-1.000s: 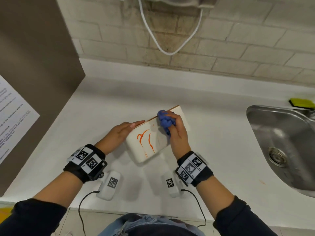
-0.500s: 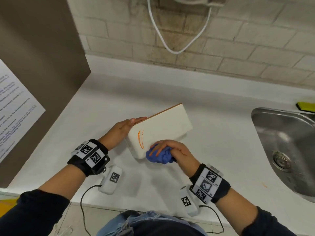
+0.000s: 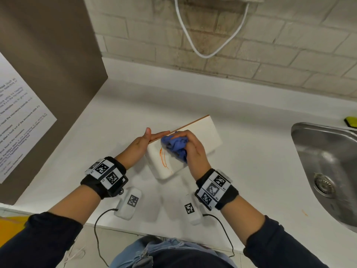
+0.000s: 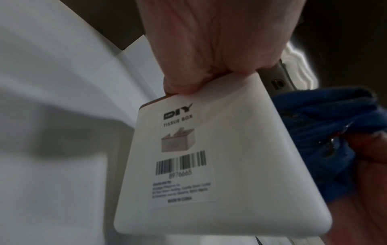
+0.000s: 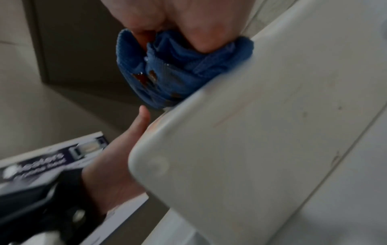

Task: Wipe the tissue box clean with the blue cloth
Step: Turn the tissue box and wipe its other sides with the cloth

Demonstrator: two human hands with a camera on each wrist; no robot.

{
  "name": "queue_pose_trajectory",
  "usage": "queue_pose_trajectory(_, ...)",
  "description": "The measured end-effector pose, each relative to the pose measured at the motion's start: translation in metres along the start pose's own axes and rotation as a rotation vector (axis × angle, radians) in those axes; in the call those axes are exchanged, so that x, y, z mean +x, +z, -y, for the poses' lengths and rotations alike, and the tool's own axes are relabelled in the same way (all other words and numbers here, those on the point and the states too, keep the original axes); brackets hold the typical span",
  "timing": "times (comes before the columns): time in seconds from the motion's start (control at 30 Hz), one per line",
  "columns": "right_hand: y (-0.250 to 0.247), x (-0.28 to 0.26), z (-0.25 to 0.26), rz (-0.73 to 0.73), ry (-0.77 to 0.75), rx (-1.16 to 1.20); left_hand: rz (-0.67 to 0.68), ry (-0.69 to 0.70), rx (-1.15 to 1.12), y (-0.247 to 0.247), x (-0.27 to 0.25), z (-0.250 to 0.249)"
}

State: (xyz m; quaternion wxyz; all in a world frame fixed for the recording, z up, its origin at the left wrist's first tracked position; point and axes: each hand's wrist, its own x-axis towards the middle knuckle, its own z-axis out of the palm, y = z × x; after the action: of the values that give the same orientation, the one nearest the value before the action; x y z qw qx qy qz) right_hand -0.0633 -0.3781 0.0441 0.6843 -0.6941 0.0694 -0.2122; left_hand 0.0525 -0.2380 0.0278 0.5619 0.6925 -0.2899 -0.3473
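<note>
A white tissue box [image 3: 202, 136] lies tilted on the white counter, its broad face up, with thin orange marks [image 3: 163, 159] near its left end. My left hand [image 3: 157, 132] steadies that end: its fingers lie straight along the box's brown upper edge and the thumb points up. My right hand [image 3: 185, 138] grips a bunched blue cloth [image 3: 175, 145] and presses it on the face just right of the marks. The left wrist view shows the box's labelled end [image 4: 209, 165] and the cloth [image 4: 314, 132]. In the right wrist view the cloth [image 5: 178, 71] meets the box [image 5: 261, 149].
A steel sink [image 3: 309, 132] is set into the counter at the right, with a yellow-green sponge [image 3: 350, 121] behind it. A brown panel [image 3: 58, 74] with a printed sheet stands at the left. Two small white tagged devices [image 3: 128, 205] lie by the front edge.
My right hand swept the cloth from the box's upper edge down to its lower left corner, then back up to the upper left. Fewer orange marks show. My left thumb has lifted.
</note>
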Motion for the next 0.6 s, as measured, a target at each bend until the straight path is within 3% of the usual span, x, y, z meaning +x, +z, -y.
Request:
queue_pose_trajectory(0.17, 0.011, -0.005, -0.004, 0.203, 0.047, -0.071, 0.033, -0.002, -0.022, -0.002, 0.000, 0.000)
queue_pose_trajectory(0.37, -0.012, -0.029, -0.011, 0.489, 0.030, -0.213, 0.027, 0.045, 0.045, -0.001, 0.000, -0.001)
queue_pose_trajectory(0.47, -0.036, -0.036, 0.002, 0.449, 0.145, -0.202, 0.017, 0.044, 0.074, -0.001, 0.001, 0.004)
queue_pose_trajectory(0.6, -0.074, -0.038, 0.020, 0.102, 0.197, -0.059, 0.000, 0.022, 0.114, -0.001, -0.001, 0.002)
